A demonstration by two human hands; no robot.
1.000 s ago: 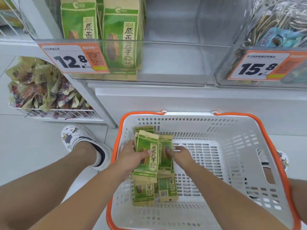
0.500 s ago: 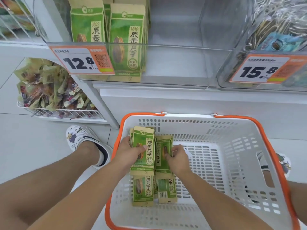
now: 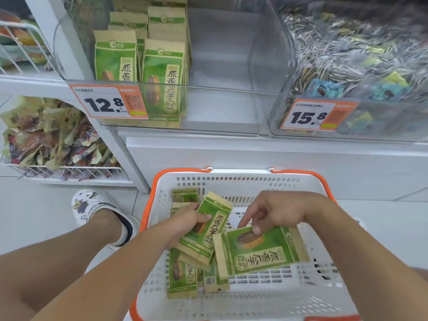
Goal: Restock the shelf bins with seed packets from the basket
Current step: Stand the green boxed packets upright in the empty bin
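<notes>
Far left I see a wire rack of mixed snack bags, not mine. Next, the clear shelf bin tagged 12.8: green sunflower-seed packets stand upright in its left part, right part bare. Below it, the white basket with orange rim on the floor. My left hand is closed around a stack of seed packets, thumb across the front, long axis tilted up toward the right, top end pointing roughly at the bin. More loose packets lie flat on the basket floor under it. My right hand pinches one single packet by its upper edge, thumb on the face, other fingers partly spread; that packet lies sideways, long axis left-right. The bin sits straight above and ahead of both hands, its bare part closer to the right hand's line. I judge the sideways packet needs turning upright before it goes in; the left stack is nearly aligned. Far right, the 15.8 bin holds different stock.
</notes>
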